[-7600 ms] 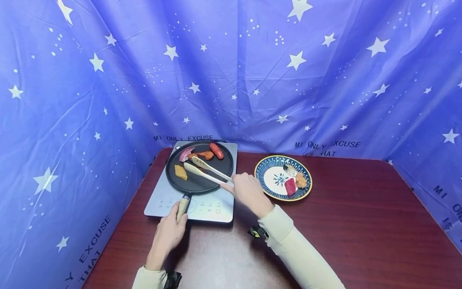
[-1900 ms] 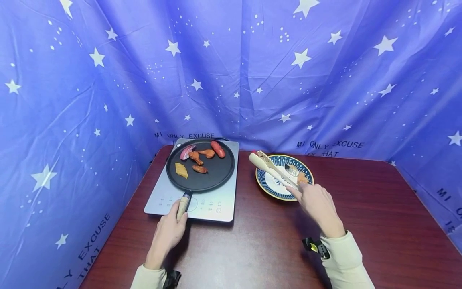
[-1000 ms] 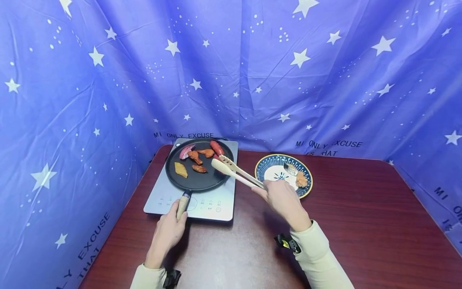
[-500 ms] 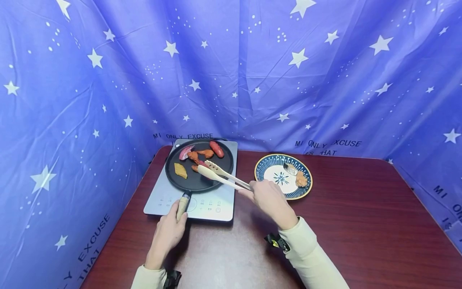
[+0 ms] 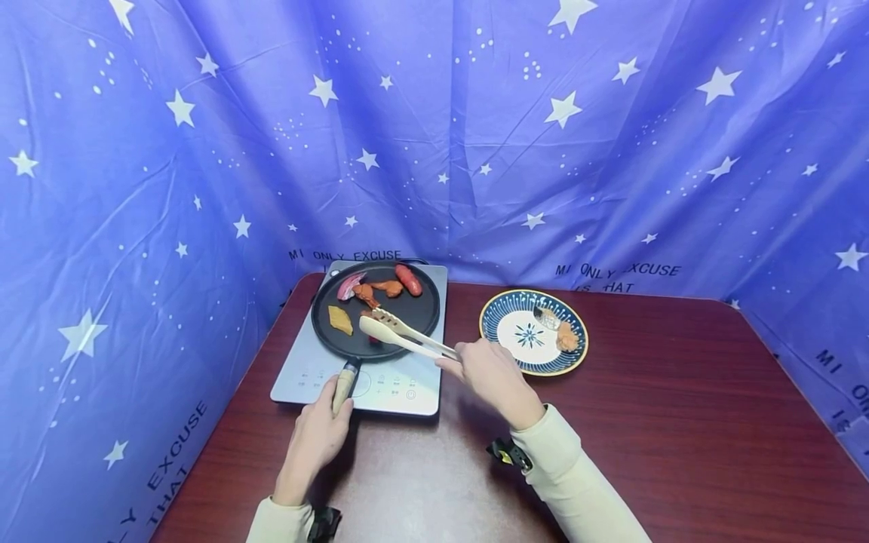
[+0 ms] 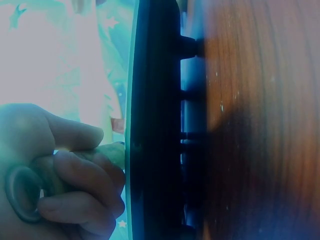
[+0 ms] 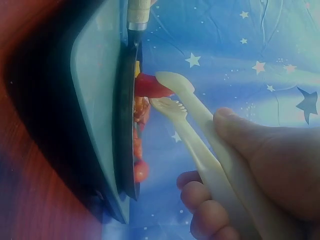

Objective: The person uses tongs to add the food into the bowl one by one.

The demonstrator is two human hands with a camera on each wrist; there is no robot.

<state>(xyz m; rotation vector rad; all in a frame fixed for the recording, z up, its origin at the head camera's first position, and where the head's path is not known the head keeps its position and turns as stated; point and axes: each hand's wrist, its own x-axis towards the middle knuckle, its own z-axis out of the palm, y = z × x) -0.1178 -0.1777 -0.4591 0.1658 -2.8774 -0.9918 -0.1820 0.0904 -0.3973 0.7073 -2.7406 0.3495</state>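
Note:
My left hand (image 5: 317, 431) grips the wooden handle (image 5: 343, 391) of a round black frying pan (image 5: 416, 326). Cream-coloured tongs (image 5: 410, 337) are in my right hand (image 5: 494, 378), reaching over the pan's near side. Between their tips is a dark red, flat piece of food (image 7: 152, 86), its lower edge right at the pan surface in the right wrist view. Also in the pan are a red sausage (image 5: 408, 280), a yellow piece (image 5: 340, 320), a pink-and-white slice (image 5: 351, 286) and browned drumstick-shaped pieces (image 5: 388, 288). The tong tips partly cover another small browned piece.
A silver induction cooktop (image 5: 292, 377) carries the pan at the table's back left. Right of it, a blue-patterned plate (image 5: 495, 317) holds a breaded-looking piece (image 5: 567, 336) and a silvery black-and-white piece (image 5: 545, 317). Starry blue curtains (image 5: 502, 188) stand behind the reddish-brown table (image 5: 679, 392).
The right hand has brought the dark red piece with the tongs leftward from the plate to the pan's near side, lowering it. The left hand has kept its grip on the handle.

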